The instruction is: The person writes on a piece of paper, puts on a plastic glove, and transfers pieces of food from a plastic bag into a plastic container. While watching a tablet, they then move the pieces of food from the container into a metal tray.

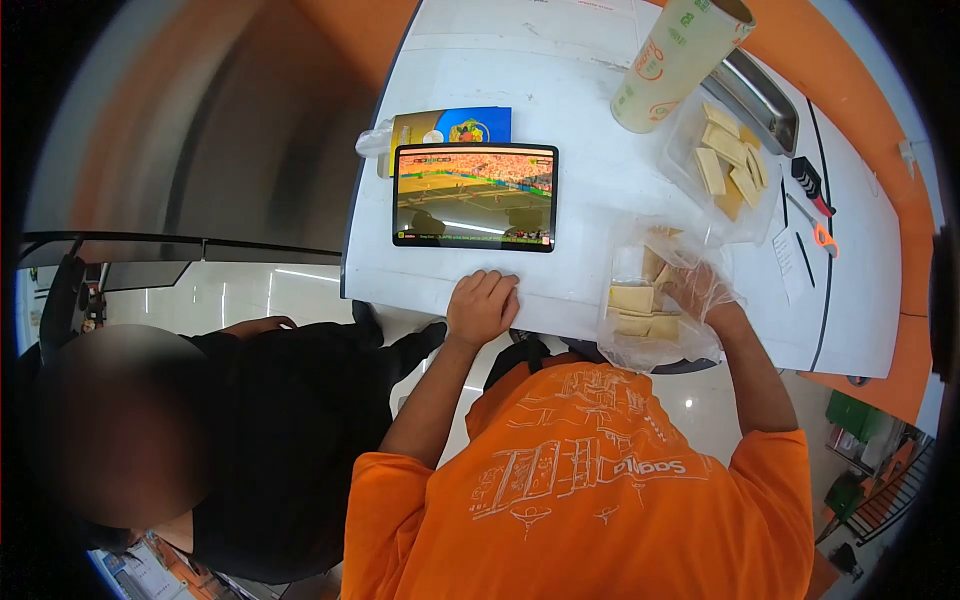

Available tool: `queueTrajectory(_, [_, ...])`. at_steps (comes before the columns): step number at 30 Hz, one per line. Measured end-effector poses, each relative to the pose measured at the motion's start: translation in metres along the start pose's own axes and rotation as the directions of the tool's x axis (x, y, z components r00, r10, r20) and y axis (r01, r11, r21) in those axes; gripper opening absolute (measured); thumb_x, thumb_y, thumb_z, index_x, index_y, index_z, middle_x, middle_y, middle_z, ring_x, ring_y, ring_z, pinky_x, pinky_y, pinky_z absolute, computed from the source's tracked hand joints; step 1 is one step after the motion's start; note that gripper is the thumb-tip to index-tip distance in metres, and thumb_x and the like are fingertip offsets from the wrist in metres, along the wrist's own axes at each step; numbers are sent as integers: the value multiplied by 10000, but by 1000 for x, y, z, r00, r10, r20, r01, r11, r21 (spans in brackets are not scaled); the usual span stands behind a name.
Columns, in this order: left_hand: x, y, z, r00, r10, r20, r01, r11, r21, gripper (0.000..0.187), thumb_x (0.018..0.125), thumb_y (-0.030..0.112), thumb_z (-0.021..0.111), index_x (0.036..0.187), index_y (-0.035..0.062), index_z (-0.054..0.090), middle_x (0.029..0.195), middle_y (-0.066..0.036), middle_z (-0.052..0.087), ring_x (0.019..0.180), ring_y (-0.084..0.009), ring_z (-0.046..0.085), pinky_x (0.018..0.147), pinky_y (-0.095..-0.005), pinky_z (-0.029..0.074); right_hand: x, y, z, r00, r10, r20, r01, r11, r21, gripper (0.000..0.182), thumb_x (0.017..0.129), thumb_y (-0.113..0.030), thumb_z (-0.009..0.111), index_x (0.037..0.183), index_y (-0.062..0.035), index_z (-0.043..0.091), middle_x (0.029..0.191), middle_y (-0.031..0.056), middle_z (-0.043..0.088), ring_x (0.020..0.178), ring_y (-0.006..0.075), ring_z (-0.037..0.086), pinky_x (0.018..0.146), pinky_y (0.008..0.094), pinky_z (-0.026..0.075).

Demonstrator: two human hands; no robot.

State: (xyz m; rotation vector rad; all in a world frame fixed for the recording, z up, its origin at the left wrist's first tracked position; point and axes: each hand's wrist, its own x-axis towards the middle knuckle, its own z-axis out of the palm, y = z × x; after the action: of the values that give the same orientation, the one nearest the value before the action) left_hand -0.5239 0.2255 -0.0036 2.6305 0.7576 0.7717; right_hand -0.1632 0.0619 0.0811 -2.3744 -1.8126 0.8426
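Observation:
My left hand [482, 308] rests on the near edge of the white table [560, 290], fingers curled in and nothing showing in them. Just beyond it lies a tablet [475, 197] playing a football match. My right hand [700, 290] is inside a clear plastic bag [650, 352], over pale yellow rectangular pieces [632, 298] stacked in it. Crinkled plastic covers its fingers, so I cannot tell whether they grip a piece. Behind the bag stands a clear plastic container [690, 150] with more such pieces [724, 145].
A tall printed roll [655, 85] and a metal tray [765, 100] stand at the back right. Orange-handled scissors [824, 240], a black-and-red tool [810, 180], a pen [805, 260] and paper lie at the right. A leaflet [490, 122] lies behind the tablet. A person in black [290, 450] is at my left.

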Motion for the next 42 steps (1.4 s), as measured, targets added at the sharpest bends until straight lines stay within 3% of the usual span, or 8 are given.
queueTrajectory(6, [0,2,1,1000,8,0,-8,1000,-5,187,813,133,728,996,117,695,847,-32,600,797,-230,607,697,-373,474,1,25,17,994,-76,-73,73,996,-48,487,920,-350,735,1326,-102,632,1119,168,725,998,373,683,949,475,523])
queueTrajectory(9, [3,0,-2,1000,12,-17,-13,1000,-23,196,796,114,723,989,106,695,836,-44,611,771,-246,605,681,-385,476,7,1,0,951,198,239,-149,967,-209,550,934,-323,708,1385,-37,577,1364,233,605,1242,431,565,1107,476,443])
queueTrajectory(11, [2,2,-1,999,22,-39,-24,999,-33,205,778,94,718,982,95,696,824,-56,621,743,-263,603,663,-398,480,0,-7,-10,973,141,185,-145,989,8,550,950,-358,686,1382,-35,578,1376,237,597,1257,436,553,1120,478,428])
queueTrajectory(18, [1,1,0,1000,9,-9,-9,1000,-1,191,813,130,728,1001,123,692,855,-25,606,809,-226,612,708,-371,481,-1,1,1,979,151,140,-138,986,-97,498,925,-281,735,1336,-29,609,1308,229,647,1172,417,616,1040,478,496])
queueTrajectory(20, [0,0,0,1000,6,-6,-6,1000,-3,190,814,130,727,1000,123,692,855,-24,606,809,-226,612,710,-370,482,-8,-13,-13,998,-10,-57,12,1000,20,465,916,-231,749,1310,-21,619,1240,234,680,1103,421,652,984,482,524])
queueTrajectory(29, [1,-3,-5,1000,-2,14,2,1000,-10,186,820,125,726,1003,114,695,863,-30,615,810,-230,613,711,-373,484,-10,-39,-29,990,-82,113,61,982,179,406,983,-269,651,1361,-129,597,1229,196,698,1079,400,685,975,466,539])
queueTrajectory(36, [2,-3,-7,1000,12,-17,-12,1000,-29,182,805,109,723,985,105,693,842,-46,616,777,-248,608,689,-383,482,0,-50,2,987,-144,77,144,990,3,446,918,-294,754,1305,-115,620,1284,178,614,1105,395,654,957,494,530])
queueTrajectory(42, [2,-4,-6,999,14,-42,-16,999,-42,190,784,100,723,972,97,693,825,-58,610,746,-260,602,665,-392,476,7,-61,-5,959,-80,272,68,996,52,472,920,-326,722,1328,-123,601,1266,164,639,1116,383,671,997,473,539])
